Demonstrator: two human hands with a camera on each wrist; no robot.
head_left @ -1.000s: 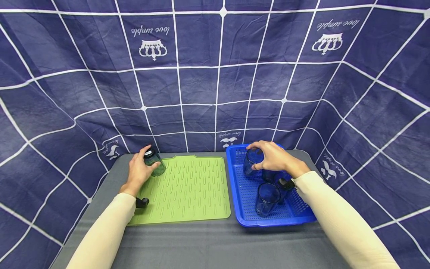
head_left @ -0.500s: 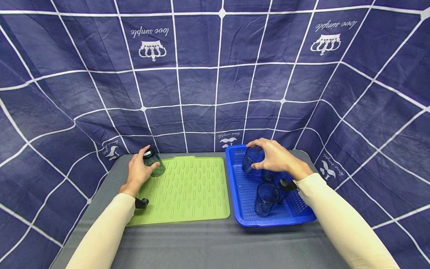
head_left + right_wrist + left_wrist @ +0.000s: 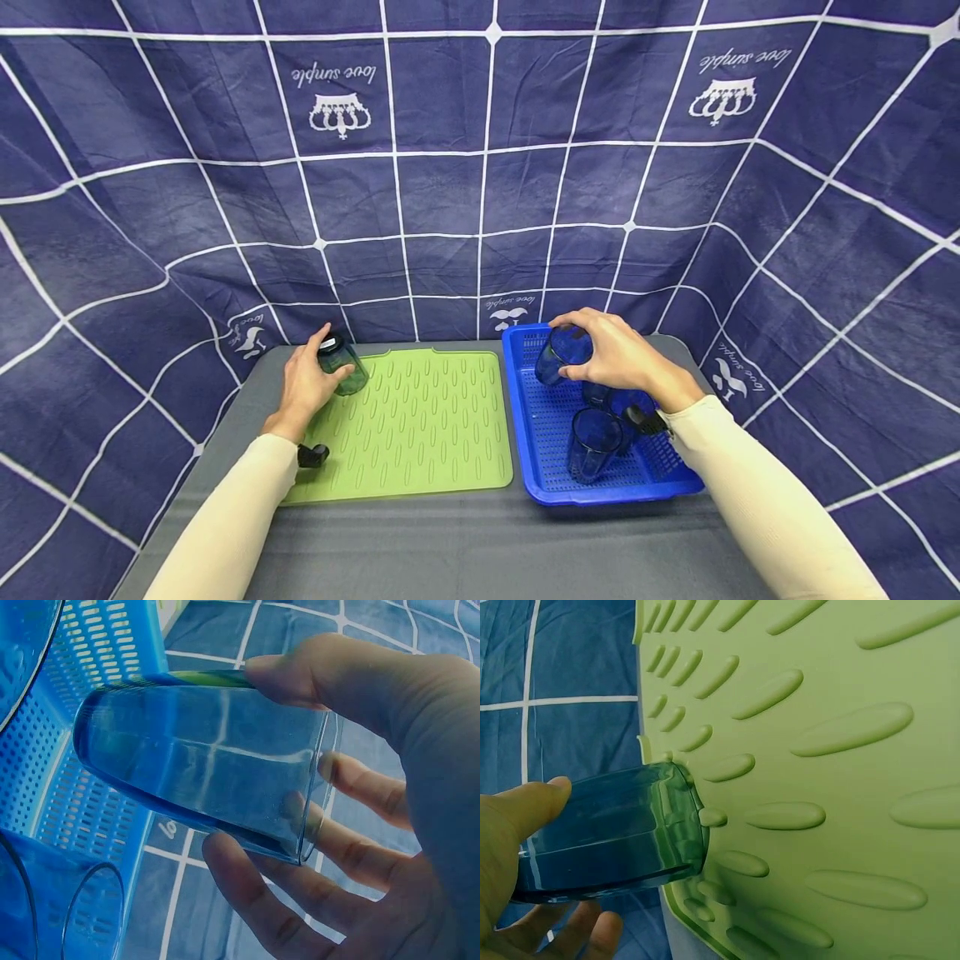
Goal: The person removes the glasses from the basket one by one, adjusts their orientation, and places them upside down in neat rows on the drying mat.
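My left hand [image 3: 306,382] holds a bluish-green drinking glass [image 3: 350,380] between thumb and fingers round its upper end. The glass's lower end meets the green ridged mat [image 3: 420,425] at the back left corner, plain in the left wrist view. Over the back of the blue plastic basket [image 3: 529,450], my right hand [image 3: 622,357] grips a blue drinking glass [image 3: 195,757] near its rim. The thumb lies along one side and the fingers along the other. This glass is tilted, its base towards the left.
Several more blue glasses [image 3: 594,446] stand in the basket, near and under the right wrist. A grey cloth [image 3: 390,550] covers the table. A dark blue checked curtain [image 3: 442,192] rises right behind the mat and basket, and along both sides.
The glass in my right hand tilts further, its base swinging left. My left hand and its glass stay almost where they were.
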